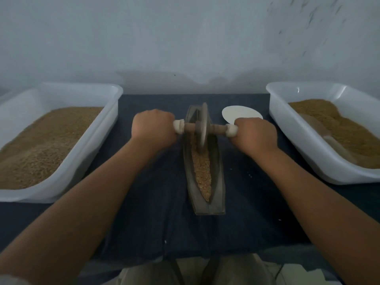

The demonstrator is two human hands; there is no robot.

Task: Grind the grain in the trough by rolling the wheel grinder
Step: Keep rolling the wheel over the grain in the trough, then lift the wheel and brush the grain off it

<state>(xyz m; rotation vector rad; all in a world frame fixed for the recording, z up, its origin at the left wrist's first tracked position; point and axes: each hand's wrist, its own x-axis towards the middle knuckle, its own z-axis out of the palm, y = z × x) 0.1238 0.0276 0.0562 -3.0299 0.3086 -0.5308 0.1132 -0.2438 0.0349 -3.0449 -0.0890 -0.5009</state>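
We gripped the wheel axle, left hand and right hand closed on its ends, wheel upright in the trough over grain; no readable writing showed

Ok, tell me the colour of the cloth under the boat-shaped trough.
Dark blue cloth, clearest in the head view.
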